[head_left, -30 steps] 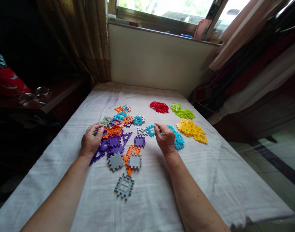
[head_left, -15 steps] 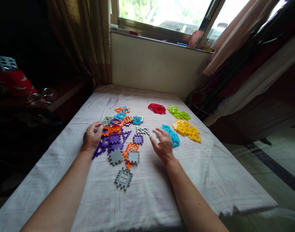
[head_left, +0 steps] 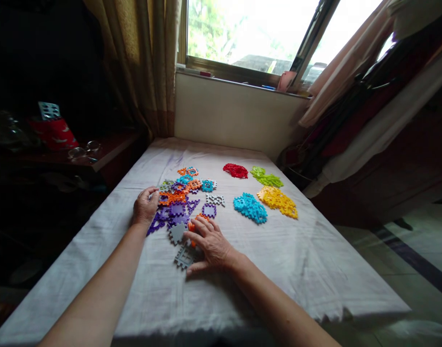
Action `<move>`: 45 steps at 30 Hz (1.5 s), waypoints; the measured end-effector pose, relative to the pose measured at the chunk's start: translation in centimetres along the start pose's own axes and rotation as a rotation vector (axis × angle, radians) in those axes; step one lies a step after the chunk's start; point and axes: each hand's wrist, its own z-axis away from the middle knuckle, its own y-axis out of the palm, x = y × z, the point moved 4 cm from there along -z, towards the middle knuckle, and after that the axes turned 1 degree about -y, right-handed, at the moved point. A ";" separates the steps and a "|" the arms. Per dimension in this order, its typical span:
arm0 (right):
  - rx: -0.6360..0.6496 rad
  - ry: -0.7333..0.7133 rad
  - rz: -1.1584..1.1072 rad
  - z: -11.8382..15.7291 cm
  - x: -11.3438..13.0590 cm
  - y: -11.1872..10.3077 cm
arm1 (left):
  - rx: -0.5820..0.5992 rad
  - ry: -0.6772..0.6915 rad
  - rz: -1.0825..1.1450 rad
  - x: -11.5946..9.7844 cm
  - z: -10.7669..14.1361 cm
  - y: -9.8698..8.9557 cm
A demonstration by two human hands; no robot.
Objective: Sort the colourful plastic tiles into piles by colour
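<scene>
My right hand [head_left: 210,243] reaches over the front of a mixed pile of flat plastic interlocking tiles with its fingers spread. The fingertips are over an orange tile [head_left: 202,218] and beside a plain grey tile [head_left: 177,233]. Its thumb lies near a grey window-pattern tile [head_left: 184,257], partly covered by the hand. At the pile's left edge, my left hand [head_left: 145,207] has curled fingers beside orange tiles [head_left: 173,197]; what they pinch, if anything, is hidden. Purple tiles [head_left: 177,209] lie between the hands, and a white-grey tile [head_left: 215,199] lies farther back.
Sorted heaps of blue tiles [head_left: 250,208], yellow tiles [head_left: 277,201], red tiles [head_left: 235,170] and lime-green tiles [head_left: 267,177] lie to the right on a pale sheet [head_left: 300,270]. A dark side table with glasses [head_left: 85,152] stands at left. Clothes hang at right.
My right hand has moved left and nearer, from beside the blue heap to over the grey and orange tiles. The blue heap is now uncovered. My left hand stays at the pile's left edge.
</scene>
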 end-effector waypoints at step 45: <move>-0.397 0.882 0.297 3.5 -17.1 -6.4 | 0.078 0.040 -0.033 -0.4 0.2 0.1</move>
